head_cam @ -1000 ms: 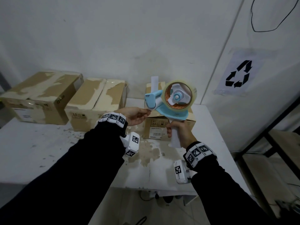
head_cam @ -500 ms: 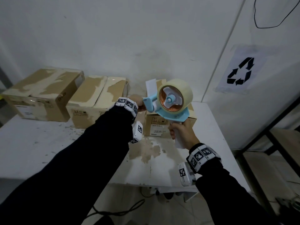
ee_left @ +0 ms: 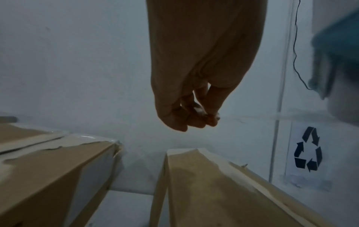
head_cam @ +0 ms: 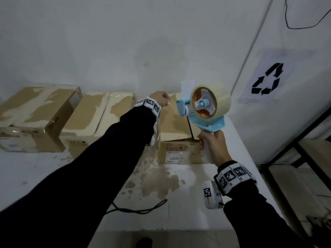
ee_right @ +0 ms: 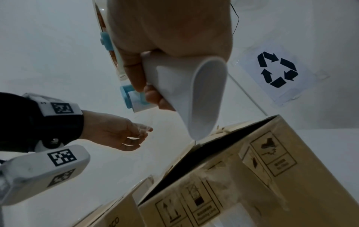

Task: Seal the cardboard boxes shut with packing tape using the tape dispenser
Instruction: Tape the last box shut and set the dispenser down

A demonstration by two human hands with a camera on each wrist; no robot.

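My right hand [head_cam: 211, 145] grips the white handle [ee_right: 190, 92] of a blue tape dispenser [head_cam: 206, 120], held upright above the rightmost cardboard box [head_cam: 175, 126]. A clear tape roll [head_cam: 222, 97] sits on it. My left hand [head_cam: 165, 102] is raised left of the dispenser's nose, and its fingertips [ee_left: 202, 116] pinch the free end of the clear tape. A faint strip of tape [ee_left: 252, 118] runs from there towards the dispenser. The box [ee_right: 233, 176] under the hands has its top flaps slightly apart, with a dark gap between them.
Two more cardboard boxes [head_cam: 35, 111] [head_cam: 100, 115] with patchy old tape stand to the left against the wall. The white table [head_cam: 161, 203] is stained brown in the middle. A black cable [head_cam: 139, 209] lies near its front edge. A dark metal rack [head_cam: 295, 149] stands right.
My left hand has moved up and away to the left of the dispenser's nose, drawing the tape end with it. The dispenser has shifted a little to the right.
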